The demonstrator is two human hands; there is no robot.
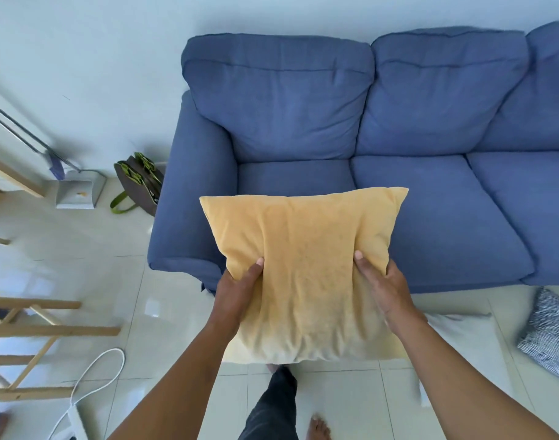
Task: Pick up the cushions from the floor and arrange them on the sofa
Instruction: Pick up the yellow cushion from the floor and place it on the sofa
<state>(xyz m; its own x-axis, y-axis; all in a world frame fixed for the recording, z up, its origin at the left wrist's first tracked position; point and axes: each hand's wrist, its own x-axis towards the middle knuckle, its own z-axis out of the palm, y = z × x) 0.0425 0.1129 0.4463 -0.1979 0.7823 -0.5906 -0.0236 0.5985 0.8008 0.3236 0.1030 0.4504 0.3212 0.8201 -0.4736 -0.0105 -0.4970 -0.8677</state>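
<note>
Fingers (362, 265) of both our hands were clamped on the yellow cushion (303, 265), left hand (236, 293) gripping its left edge, right hand (386, 290) its right, thumbs on top. We held it off the floor (163, 312), in front of the blue sofa (335, 122), overlapping the leftmost seat. Striped cushion (548, 331) and a white one (459, 341) lay on the tiles at right.

A brown bag with green straps (140, 185) stands on the tiled floor (81, 258), well to the left of the left hand (236, 290) and farther away. Left of the bag sits a grey dustpan (78, 192). A wooden rack (33, 331) and a white cable (90, 382) lie nearer, also leftward.
</note>
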